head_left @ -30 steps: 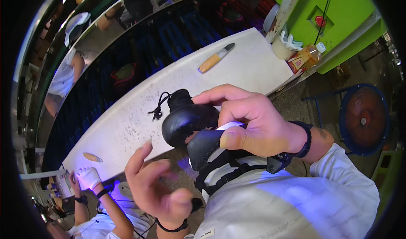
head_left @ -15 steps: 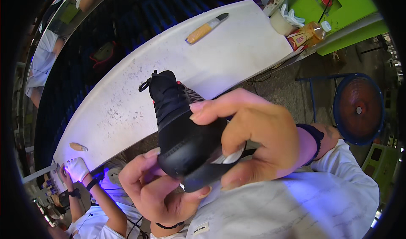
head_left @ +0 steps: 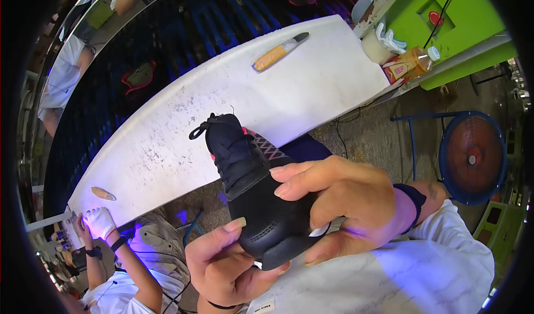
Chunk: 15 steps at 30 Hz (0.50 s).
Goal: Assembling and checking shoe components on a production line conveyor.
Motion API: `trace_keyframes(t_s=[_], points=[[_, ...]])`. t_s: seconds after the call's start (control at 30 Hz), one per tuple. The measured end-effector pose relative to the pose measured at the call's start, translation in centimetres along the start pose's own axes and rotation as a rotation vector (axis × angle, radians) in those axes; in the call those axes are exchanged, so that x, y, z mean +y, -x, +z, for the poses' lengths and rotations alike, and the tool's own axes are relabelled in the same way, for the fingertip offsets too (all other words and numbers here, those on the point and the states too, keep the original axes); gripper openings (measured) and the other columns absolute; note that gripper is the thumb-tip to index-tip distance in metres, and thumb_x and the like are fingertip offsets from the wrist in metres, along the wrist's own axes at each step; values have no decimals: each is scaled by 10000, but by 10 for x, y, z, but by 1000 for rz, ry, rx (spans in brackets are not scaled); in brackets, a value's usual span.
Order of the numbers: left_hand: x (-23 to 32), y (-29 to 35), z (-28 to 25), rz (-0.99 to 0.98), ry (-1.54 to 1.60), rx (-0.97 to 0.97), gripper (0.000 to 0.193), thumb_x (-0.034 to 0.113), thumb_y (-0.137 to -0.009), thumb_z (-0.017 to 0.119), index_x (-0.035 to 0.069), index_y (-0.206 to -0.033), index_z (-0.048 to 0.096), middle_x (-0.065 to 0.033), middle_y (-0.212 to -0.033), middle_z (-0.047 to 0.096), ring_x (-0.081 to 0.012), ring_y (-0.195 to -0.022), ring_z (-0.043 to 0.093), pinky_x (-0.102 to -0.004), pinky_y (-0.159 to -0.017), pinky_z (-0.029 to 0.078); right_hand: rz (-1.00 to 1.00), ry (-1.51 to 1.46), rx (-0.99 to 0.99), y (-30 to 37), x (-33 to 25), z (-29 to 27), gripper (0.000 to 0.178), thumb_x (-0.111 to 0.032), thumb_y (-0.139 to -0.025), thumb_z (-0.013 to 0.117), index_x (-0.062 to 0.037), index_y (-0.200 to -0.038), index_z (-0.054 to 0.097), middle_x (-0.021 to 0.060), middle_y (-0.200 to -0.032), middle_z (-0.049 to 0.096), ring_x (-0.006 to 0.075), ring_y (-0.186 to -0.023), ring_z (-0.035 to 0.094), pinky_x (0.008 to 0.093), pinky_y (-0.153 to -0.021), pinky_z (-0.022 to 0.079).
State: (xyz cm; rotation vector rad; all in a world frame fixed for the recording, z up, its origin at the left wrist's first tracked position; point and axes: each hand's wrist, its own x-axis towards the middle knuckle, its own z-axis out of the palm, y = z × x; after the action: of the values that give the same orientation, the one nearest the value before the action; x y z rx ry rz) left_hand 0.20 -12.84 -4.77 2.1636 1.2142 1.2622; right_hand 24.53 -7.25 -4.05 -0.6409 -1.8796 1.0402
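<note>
- Left hand [head_left: 222, 266] and right hand [head_left: 353, 203]: fingers grip both sides of the black shoe's toe [head_left: 258, 203], held between the body and the surface [head_left: 317, 94].
- Laces [head_left: 201, 129] tied; shoe not set down; right fingers hide its side, so whether the sole is fully joined, I cannot tell.
- Knife [head_left: 272, 57] farther off; bottle [head_left: 409, 65] at far right.

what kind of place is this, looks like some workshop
Probably a shoe factory line. The signs are the black shoe being handled, the dark slatted surface, likely a conveyor, along the white worktop, and a co-worker's gloved hand near its left end.
</note>
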Motion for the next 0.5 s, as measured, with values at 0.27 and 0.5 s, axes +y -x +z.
trace_keyframes(t_s=[0.27, 0.5], points=[[-4, -1, 7, 12, 1, 58, 585, 440, -760, 907, 15, -837, 513, -238, -1137, 581, -142, -701, 593, -256, -650, 496, 7, 14, 16, -2, 1, -4, 394, -293, -794, 890, -45, -874, 595, 239, -1223, 641, 442, -1173, 655, 485, -961, 581], [3, -17, 0, 49, 26, -41, 430, 243, -793, 883, 12, -876, 530, -277, -1185, 632, -320, -970, 662, -374, -779, 556, -12, -35, 59, 0, 9, 1, 349, -248, -821, 861, -26, -909, 607, 220, -1209, 654, 394, -1152, 684, 405, -835, 602]])
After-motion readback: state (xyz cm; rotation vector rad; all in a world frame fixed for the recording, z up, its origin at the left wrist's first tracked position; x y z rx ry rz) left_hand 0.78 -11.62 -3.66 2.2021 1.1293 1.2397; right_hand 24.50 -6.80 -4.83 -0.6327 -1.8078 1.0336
